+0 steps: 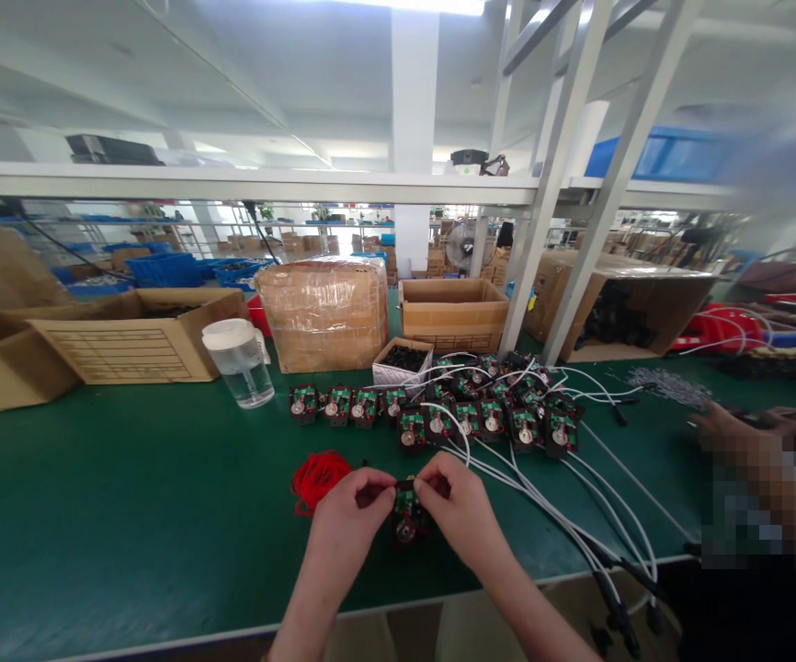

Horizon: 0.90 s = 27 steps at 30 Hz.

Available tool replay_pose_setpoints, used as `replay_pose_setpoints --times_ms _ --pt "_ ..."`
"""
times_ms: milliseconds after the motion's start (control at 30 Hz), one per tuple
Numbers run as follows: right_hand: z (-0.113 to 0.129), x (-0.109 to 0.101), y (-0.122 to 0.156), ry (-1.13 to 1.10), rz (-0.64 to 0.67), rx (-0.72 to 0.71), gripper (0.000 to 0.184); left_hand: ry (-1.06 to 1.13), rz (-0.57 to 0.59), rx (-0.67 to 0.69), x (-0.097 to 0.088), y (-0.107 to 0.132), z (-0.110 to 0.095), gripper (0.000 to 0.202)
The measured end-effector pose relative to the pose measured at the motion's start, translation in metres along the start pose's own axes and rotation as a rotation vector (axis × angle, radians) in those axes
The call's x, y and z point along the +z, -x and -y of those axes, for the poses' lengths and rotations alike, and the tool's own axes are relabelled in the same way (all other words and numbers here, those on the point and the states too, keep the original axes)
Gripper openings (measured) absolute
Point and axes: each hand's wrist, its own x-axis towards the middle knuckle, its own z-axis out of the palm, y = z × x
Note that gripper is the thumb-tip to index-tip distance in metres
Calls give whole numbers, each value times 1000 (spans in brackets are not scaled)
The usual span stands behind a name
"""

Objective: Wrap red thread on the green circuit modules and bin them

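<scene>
Near the front of the green table, a small black module with a green circuit board (406,517) sits between my hands. My left hand (351,504) pinches its upper left edge with thumb and forefinger. On the upper right edge, my right hand (454,496) grips it the same way. A dark strip shows between the fingertips, its details too small to make out. Beside my left hand lies a bundle of red wires (321,478). Beyond my hands stand rows of similar circuit-board modules (467,421), some with white cables (542,501) that trail to the right over the table edge.
A clear jug with a white lid (239,363) stands at the left. Cardboard boxes (325,314) line the back, with a small box of black parts (402,360) before them. Metal shelf posts (563,230) rise behind the modules. At the right, a co-worker's hands (743,432) are over the table.
</scene>
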Motion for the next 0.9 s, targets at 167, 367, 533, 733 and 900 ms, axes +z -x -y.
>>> replay_pose_setpoints --times_ms 167,367,533,733,900 --pt "2 0 0 -15 -3 14 10 153 -92 -3 13 5 17 31" --pt "3 1 0 -36 -2 39 10 94 -195 61 21 9 23 27" --pt "2 1 0 -37 1 35 9 30 -183 109 21 7 22 22" --pt "0 1 -1 -26 -1 25 10 35 -133 92 15 3 22 22" --pt "-2 2 -1 -20 -2 18 9 70 -65 59 11 1 18 27"
